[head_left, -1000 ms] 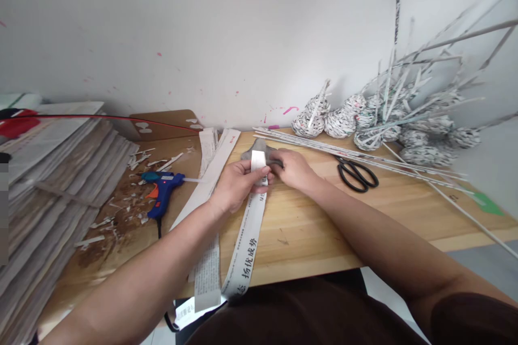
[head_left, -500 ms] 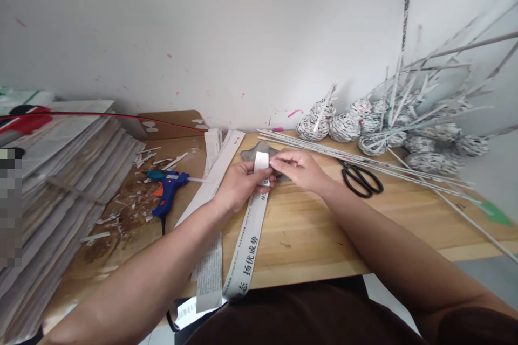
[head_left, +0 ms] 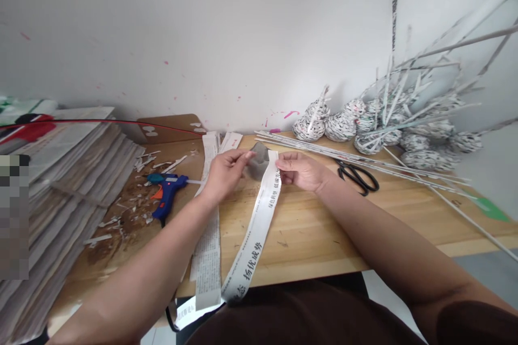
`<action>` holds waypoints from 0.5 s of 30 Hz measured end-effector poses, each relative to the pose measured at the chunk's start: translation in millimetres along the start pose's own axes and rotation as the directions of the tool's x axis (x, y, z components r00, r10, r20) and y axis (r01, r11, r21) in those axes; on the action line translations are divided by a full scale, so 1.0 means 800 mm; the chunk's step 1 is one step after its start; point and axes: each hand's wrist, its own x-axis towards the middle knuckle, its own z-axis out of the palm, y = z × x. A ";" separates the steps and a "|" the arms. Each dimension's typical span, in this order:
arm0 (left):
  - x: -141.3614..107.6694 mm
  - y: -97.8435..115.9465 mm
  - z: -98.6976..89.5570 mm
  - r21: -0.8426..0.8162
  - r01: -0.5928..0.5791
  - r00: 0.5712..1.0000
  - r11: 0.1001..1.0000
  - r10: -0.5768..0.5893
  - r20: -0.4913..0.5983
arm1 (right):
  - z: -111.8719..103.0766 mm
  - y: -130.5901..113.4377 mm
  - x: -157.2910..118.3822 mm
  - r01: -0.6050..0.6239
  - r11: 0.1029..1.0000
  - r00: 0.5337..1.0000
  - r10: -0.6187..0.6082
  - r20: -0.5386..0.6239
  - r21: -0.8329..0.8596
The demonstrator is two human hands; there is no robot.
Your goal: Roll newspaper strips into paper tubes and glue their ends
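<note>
My right hand (head_left: 299, 171) pinches the upper end of a long newspaper strip (head_left: 263, 221) between thumb and fingers. The strip is printed with dark characters and runs down past the table's front edge toward my lap. To its left, my left hand (head_left: 229, 171) is closed, thumb against fingers, at the edge of a crumpled grey cloth (head_left: 258, 164). Part of that cloth is hidden behind the strip's top end. More newspaper strips (head_left: 208, 264) lie beneath and beside my left forearm.
A blue glue gun (head_left: 168, 197) lies left among paper scraps, beside a tall newspaper stack (head_left: 81, 188). At right are black scissors (head_left: 358, 178), thin rolled paper sticks (head_left: 343, 156) and several woven paper gourd shapes (head_left: 311, 121) against the wall, with long sticks jutting out.
My left hand has let go of the strip and moved left to the grey cloth. The strip's top end has shifted right in my right hand.
</note>
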 end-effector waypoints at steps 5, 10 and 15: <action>0.002 -0.024 0.012 0.524 -0.369 0.928 0.768 0.271 0.257 | 0.004 0.004 -0.003 -0.022 0.999 0.998 0.024 0.061 -0.038; -0.008 -0.018 0.022 0.659 -0.304 0.952 0.688 0.207 0.224 | 0.008 0.011 -0.003 0.012 0.991 0.988 0.009 0.156 -0.131; -0.010 -0.008 0.018 0.620 -0.274 0.957 0.735 0.270 0.103 | 0.013 0.012 -0.003 0.027 0.992 0.986 -0.006 0.168 -0.122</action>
